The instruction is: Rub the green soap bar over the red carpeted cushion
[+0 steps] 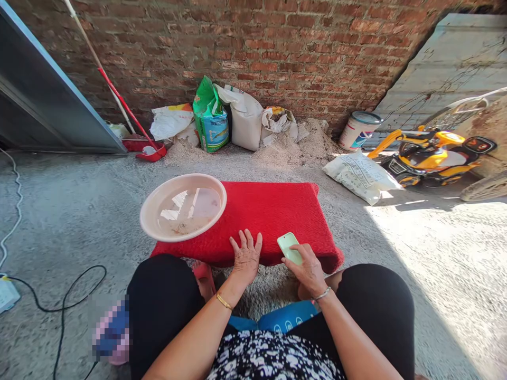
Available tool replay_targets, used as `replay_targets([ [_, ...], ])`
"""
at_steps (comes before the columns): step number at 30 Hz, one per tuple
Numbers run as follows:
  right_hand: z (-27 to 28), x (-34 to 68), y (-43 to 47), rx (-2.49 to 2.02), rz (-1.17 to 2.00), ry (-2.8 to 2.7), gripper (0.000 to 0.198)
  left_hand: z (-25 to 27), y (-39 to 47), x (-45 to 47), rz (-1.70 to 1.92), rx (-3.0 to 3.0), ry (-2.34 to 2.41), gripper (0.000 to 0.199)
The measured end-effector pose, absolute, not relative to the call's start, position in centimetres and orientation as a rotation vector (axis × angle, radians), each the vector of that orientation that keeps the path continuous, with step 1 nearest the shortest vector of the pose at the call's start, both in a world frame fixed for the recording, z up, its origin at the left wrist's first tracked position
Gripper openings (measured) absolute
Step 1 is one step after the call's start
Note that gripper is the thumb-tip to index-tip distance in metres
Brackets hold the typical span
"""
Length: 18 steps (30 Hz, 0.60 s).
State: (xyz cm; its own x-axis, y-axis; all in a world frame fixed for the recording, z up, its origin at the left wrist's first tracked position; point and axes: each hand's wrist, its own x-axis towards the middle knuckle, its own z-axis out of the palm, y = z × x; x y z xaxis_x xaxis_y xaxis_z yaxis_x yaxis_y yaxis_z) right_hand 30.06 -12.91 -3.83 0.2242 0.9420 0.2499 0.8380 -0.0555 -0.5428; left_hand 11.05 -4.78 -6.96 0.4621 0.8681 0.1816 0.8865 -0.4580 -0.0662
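My left hand [246,257] lies flat, fingers spread, on the near edge of a red mat [269,211] spread on the concrete floor. My right hand [308,269] grips a pale green bar, apparently soap [289,247], resting it on the mat's near edge. A pink basin [150,214] holding shallow water sits on the mat's left corner, apart from both hands. My knees in black trousers frame the view below.
Sacks [245,116] and a sand pile stand against the brick wall. A red mop [138,142] leans at left. A paint bucket [358,130], a white sack [360,176] and a yellow toy vehicle [428,153] are at right. Cables [63,306] trail on the floor at left.
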Motion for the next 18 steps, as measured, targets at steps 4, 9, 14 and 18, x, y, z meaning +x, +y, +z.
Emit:
replay_targets([
  [4,-3.80,30.02,-12.93,-1.918,0.205,-1.648,0.034,-6.97,-4.77,11.05,-0.174,-2.554,-1.543,0.055],
  [9,-3.83,29.96,-12.98,-1.909,0.173,-1.663,0.034,-6.97,-4.73,11.09,-0.174,-2.574,-1.551,0.052],
  [14,-3.83,29.89,-13.04,-1.920,0.163,-1.678,0.035,-6.92,-4.86,11.08,-0.165,-2.556,-1.541,0.052],
  [18,-3.84,29.88,-13.08,-1.916,0.181,-1.672,0.033,-6.93,-4.92,11.13,-0.155,-2.527,-1.525,0.054],
])
